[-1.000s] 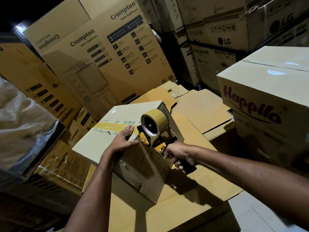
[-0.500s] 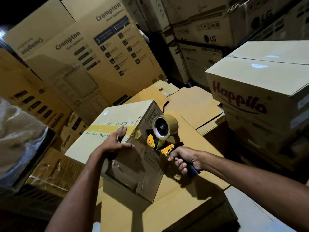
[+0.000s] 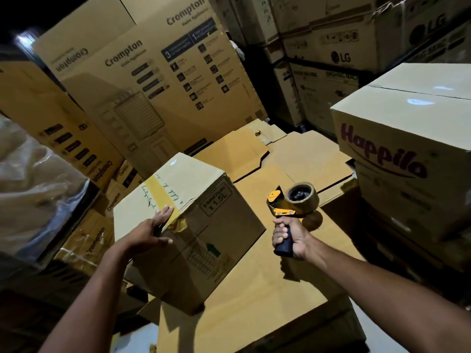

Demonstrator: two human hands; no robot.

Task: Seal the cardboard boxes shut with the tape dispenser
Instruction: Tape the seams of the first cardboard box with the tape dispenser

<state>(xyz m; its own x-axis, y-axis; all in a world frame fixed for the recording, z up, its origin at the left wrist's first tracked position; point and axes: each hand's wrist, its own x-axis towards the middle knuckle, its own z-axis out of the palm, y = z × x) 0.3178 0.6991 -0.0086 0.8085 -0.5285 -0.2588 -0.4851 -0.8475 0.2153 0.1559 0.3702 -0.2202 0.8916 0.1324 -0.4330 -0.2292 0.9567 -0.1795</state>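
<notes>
Setting: dim storeroom, stacked Crompton cartons [image 3: 142,80] upper left, LG boxes [image 3: 339,54] upper right, Happilo box [image 3: 407,138] at right edge.
Surface: flattened cardboard sheets [image 3: 280,289] filled centre and lower right.
Cardboard box [image 3: 204,240]: sat tilted at centre left on the sheets, yellow tape strip [image 3: 158,192] across its top and folded over the near edge.
Left hand [image 3: 153,230]: fingers straight, flat on the tape end at the box's top edge.
Right hand [image 3: 288,238]: curled round the dark handle of the tape dispenser [image 3: 293,200].
Tape dispenser: held upright right of centre, apart from the box, roll on top.
Lower left: dark, details unclear.
</notes>
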